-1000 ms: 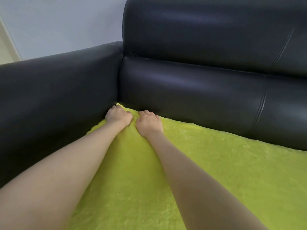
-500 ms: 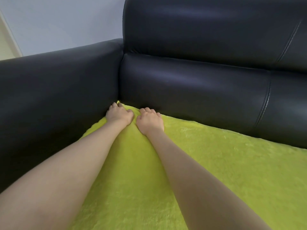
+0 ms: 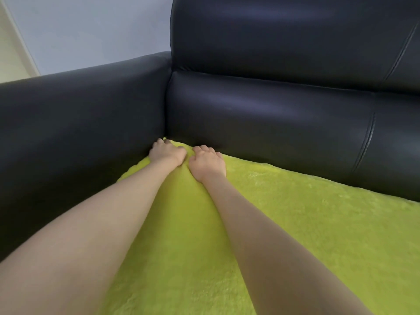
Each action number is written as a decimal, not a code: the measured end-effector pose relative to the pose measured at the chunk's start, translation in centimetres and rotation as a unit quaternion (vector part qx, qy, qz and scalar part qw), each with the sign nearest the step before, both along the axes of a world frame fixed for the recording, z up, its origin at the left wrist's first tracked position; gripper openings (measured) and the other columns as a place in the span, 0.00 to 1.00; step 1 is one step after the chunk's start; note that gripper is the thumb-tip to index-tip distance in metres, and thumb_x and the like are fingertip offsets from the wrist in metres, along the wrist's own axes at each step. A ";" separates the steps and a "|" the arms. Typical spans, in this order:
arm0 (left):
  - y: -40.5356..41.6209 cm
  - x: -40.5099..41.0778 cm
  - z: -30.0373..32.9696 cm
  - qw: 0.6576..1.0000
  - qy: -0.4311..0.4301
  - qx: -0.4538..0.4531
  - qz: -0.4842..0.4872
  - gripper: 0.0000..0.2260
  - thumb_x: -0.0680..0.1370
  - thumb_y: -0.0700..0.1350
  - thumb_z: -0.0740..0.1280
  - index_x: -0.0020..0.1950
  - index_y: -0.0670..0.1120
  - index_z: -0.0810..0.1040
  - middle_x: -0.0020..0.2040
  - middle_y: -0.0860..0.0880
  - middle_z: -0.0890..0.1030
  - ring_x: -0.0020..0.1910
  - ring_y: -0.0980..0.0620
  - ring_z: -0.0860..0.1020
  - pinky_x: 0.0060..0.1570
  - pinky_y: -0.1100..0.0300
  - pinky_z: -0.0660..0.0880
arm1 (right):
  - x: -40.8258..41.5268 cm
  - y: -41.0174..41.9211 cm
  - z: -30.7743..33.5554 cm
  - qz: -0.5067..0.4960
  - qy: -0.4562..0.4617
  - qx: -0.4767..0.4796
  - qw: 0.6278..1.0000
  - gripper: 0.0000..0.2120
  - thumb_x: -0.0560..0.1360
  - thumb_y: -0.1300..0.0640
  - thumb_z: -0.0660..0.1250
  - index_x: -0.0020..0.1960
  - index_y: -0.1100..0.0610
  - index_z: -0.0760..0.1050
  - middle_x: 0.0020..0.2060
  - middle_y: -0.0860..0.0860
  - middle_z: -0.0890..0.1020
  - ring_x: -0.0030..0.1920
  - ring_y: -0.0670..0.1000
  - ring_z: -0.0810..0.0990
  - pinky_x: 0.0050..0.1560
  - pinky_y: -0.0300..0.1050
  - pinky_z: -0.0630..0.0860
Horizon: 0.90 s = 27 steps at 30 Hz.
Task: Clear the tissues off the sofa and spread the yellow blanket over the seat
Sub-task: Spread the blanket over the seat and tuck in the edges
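Note:
A fluffy yellow blanket (image 3: 284, 223) lies spread over the seat of a black leather sofa (image 3: 272, 114). Both of my hands sit side by side at the blanket's far left corner, where the seat meets the armrest and backrest. My left hand (image 3: 167, 153) has its fingers curled down onto the blanket's corner edge. Just beside it, my right hand (image 3: 208, 163) curls its fingers over the blanket's back edge at the crease. The fingertips of both hands are hidden in the fabric. No tissues are in view.
The sofa's armrest (image 3: 79, 114) rises on the left and the tall backrest fills the far side. A pale wall (image 3: 91, 30) stands behind the armrest. The blanket runs on to the right and toward me.
The view has shifted slightly, so the sofa sits a little higher in frame. Both hands stay at the blanket's corner with hardly any movement.

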State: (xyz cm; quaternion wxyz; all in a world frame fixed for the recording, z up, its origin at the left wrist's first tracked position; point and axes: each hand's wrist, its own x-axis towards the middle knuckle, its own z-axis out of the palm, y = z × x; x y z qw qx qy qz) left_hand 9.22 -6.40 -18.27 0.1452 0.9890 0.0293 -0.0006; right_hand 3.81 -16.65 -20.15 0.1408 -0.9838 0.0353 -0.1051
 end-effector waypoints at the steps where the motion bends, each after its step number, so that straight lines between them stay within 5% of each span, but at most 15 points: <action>1: 1.1 -0.4 -0.2 0.999 -0.009 -0.012 -0.035 0.26 0.80 0.52 0.51 0.77 0.44 0.58 0.75 0.43 0.61 0.73 0.43 0.62 0.69 0.52 0.62 | 0.0 0.0 -0.1 0.002 0.002 -0.001 1.000 0.22 0.81 0.54 0.49 0.72 0.56 0.66 0.68 0.53 0.71 0.68 0.54 0.67 0.68 0.50 0.61; 5: 5.1 -2.3 -0.8 0.987 -0.040 -0.045 -0.146 0.23 0.82 0.47 0.53 0.78 0.45 0.59 0.77 0.47 0.60 0.75 0.47 0.60 0.73 0.55 0.58 | 0.1 0.1 -0.1 0.001 -0.004 -0.007 1.000 0.22 0.81 0.54 0.50 0.72 0.56 0.66 0.68 0.53 0.71 0.68 0.54 0.67 0.69 0.51 0.62; 9: 5.1 -4.2 -0.9 0.993 -0.071 -0.003 -0.098 0.21 0.81 0.45 0.54 0.73 0.40 0.66 0.69 0.42 0.70 0.66 0.43 0.71 0.63 0.52 0.68 | 0.1 0.3 -0.1 -0.006 -0.006 -0.013 1.000 0.22 0.81 0.53 0.50 0.73 0.56 0.65 0.68 0.53 0.71 0.68 0.54 0.67 0.68 0.51 0.62; 15: 4.8 -4.1 -1.0 0.998 -0.032 -0.029 -0.035 0.24 0.81 0.52 0.53 0.73 0.40 0.64 0.68 0.41 0.71 0.64 0.41 0.71 0.58 0.52 0.69 | -0.1 0.2 0.2 -0.001 0.007 -0.006 1.000 0.22 0.81 0.54 0.49 0.74 0.56 0.64 0.69 0.53 0.70 0.69 0.54 0.67 0.70 0.51 0.61; 27: 5.4 -4.3 -0.4 0.997 0.016 -0.070 -0.040 0.28 0.80 0.57 0.54 0.76 0.42 0.59 0.72 0.42 0.67 0.69 0.42 0.68 0.63 0.51 0.68 | -0.4 0.2 0.6 0.000 0.029 0.010 1.000 0.23 0.81 0.54 0.49 0.75 0.55 0.63 0.72 0.52 0.68 0.71 0.54 0.66 0.72 0.50 0.59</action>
